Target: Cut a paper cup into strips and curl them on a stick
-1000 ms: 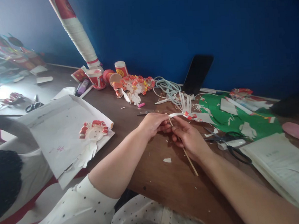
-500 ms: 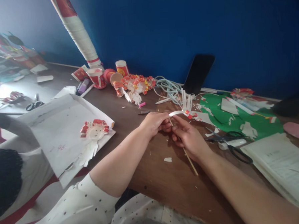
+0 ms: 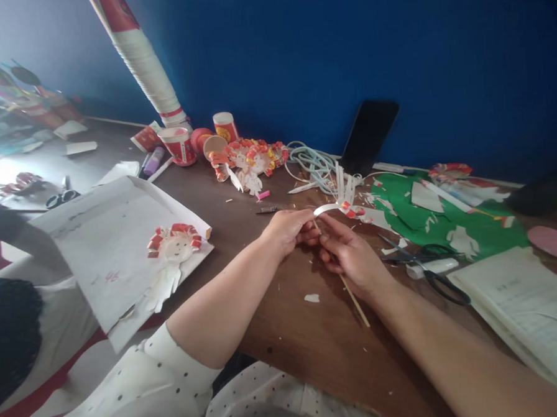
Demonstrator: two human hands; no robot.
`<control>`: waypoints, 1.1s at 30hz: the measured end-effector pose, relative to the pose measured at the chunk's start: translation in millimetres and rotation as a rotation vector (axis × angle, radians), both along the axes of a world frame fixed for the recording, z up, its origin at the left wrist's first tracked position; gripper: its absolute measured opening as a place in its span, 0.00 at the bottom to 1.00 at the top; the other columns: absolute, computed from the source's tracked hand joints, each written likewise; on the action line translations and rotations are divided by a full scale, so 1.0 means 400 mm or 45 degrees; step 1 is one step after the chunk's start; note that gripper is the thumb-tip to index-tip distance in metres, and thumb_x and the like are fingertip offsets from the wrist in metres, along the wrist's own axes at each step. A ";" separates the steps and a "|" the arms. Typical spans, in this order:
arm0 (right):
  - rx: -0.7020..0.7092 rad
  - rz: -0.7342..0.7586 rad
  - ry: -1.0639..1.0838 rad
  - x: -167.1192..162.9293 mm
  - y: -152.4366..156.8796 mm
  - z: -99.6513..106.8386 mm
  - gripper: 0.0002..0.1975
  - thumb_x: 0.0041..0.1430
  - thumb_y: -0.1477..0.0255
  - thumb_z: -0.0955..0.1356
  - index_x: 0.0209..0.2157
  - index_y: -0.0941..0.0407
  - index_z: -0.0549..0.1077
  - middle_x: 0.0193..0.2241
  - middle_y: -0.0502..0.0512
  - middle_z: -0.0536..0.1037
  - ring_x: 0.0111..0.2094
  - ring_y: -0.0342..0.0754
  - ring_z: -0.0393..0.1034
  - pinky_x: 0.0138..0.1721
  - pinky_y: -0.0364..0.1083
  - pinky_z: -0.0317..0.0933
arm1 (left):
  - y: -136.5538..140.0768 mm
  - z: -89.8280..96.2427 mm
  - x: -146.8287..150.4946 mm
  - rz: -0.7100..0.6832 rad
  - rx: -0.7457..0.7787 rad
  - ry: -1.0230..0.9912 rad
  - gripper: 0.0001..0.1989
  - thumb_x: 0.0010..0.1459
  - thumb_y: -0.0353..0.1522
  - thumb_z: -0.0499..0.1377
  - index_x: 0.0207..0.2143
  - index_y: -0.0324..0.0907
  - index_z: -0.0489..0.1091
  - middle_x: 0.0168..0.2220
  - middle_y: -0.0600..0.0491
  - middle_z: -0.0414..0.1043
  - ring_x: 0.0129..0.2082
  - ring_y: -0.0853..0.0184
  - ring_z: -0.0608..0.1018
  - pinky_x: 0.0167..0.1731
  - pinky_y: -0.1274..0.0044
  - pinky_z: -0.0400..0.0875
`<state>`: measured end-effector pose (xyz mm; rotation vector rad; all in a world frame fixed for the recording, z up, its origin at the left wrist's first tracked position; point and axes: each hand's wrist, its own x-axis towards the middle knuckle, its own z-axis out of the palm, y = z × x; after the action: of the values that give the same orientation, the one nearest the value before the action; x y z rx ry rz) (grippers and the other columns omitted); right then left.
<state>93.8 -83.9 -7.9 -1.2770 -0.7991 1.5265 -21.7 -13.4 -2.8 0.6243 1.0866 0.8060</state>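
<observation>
My left hand (image 3: 291, 231) and my right hand (image 3: 347, 248) meet over the brown table. Between my left thumb and fingers is the end of a paper strip of a cut paper cup (image 3: 346, 206), whose white and red strips fan out beyond my hands. A thin wooden stick (image 3: 357, 304) runs through my right fingers and slants down toward me. Its upper end reaches the strip, where my fingertips partly cover it. A curled red-and-white paper figure with a drawn face (image 3: 175, 245) lies to the left.
Scissors (image 3: 441, 281), a glue tube (image 3: 431, 267) and a green sheet with paper scraps (image 3: 399, 196) are on the right. A dark phone (image 3: 370, 135) leans on the blue wall. Paper cups (image 3: 179, 146) stand behind; a person's arm (image 3: 23, 234) shows at left.
Hardly anything differs. Both hands keep their hold on the strip and the stick, and the whole view has shifted very slightly.
</observation>
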 end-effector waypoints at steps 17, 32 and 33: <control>-0.026 -0.007 -0.012 -0.004 -0.002 0.004 0.32 0.48 0.72 0.70 0.58 0.52 0.64 0.25 0.48 0.70 0.20 0.38 0.58 0.15 0.36 0.43 | 0.003 0.002 -0.004 -0.027 -0.029 -0.033 0.13 0.52 0.21 0.58 0.17 0.36 0.63 0.13 0.57 0.61 0.13 0.74 0.71 0.17 0.83 0.69; -0.023 0.001 -0.013 0.007 0.007 0.001 0.31 0.49 0.75 0.68 0.57 0.51 0.65 0.27 0.49 0.71 0.19 0.37 0.58 0.15 0.36 0.41 | 0.010 0.018 -0.026 -0.102 -0.172 -0.247 0.10 0.58 0.19 0.53 0.27 0.28 0.71 0.24 0.45 0.74 0.24 0.71 0.78 0.28 0.82 0.77; -0.020 0.004 -0.012 0.007 0.007 0.000 0.31 0.49 0.75 0.68 0.57 0.51 0.65 0.27 0.48 0.71 0.19 0.37 0.58 0.15 0.36 0.41 | 0.010 0.019 -0.027 -0.110 -0.168 -0.252 0.10 0.58 0.19 0.53 0.27 0.28 0.71 0.24 0.45 0.75 0.24 0.71 0.78 0.29 0.82 0.77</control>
<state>96.6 -81.1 -7.9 -1.2961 -0.7973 1.5332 -32.5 -9.3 4.8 0.4665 0.9179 0.6997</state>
